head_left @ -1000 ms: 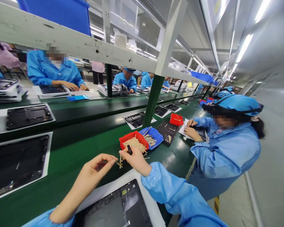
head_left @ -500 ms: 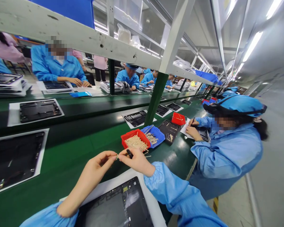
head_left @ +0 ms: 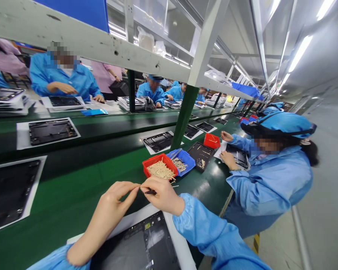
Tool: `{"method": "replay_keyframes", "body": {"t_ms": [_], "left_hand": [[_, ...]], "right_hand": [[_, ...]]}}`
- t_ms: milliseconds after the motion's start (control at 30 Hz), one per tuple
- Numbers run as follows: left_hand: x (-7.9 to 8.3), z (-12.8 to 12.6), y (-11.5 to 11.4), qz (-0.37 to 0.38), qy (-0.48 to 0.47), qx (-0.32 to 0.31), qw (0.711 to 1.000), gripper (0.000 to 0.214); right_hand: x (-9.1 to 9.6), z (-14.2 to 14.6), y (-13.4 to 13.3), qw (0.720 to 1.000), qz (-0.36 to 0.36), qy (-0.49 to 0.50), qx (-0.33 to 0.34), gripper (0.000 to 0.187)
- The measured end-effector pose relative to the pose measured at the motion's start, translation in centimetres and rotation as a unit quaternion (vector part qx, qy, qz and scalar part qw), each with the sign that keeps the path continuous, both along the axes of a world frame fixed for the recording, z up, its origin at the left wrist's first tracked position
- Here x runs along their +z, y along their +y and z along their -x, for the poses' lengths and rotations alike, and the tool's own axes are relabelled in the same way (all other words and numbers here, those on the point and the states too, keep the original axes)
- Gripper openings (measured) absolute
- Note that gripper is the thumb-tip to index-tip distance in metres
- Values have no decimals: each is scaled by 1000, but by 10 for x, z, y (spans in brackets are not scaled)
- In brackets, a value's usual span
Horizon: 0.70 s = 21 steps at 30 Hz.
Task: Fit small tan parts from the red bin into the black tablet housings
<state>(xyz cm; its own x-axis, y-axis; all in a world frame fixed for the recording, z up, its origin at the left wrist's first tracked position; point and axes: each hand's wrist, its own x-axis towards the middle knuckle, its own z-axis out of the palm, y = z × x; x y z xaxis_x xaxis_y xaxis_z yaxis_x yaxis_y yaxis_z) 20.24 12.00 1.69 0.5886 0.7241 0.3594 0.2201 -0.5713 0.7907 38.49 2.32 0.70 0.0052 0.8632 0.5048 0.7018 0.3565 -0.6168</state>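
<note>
My left hand and my right hand meet fingertip to fingertip above the green bench, both pinched on a small tan strip that barely shows between them. A thin black tool is also tucked in my right hand's fingers. Right below my hands lies a dark tablet frame on a white sheet. Just beyond my right hand a red tray holds several tan strips, and a blue tray with more of them sits beside it.
A co-worker in a blue coat and cap sits at my right, hands on another frame. More frames lie on white sheets along the green belt. A green post rises behind the trays. Several people work across the line.
My hands have drawn together and now touch at the fingertips. The black tool in my right hand has tipped from upright to nearly level. The frames on the belt have slid left.
</note>
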Motion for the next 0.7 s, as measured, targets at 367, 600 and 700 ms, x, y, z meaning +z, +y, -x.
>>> {"method": "replay_keyframes", "body": {"t_ms": [367,600,700], "left_hand": [[3,-26,2,29,5,7,1000,47],[5,-35,-3,22,12,-16,1000,41],[7,-41,-3,23,19,-11,999,41]], "right_hand": [[7,-18,-7,995,-7,74,-68,14],[-1,-23,-9,998,-27,-6,-53,14],[1,-23,-11,997,-19,38,-64,12]]}}
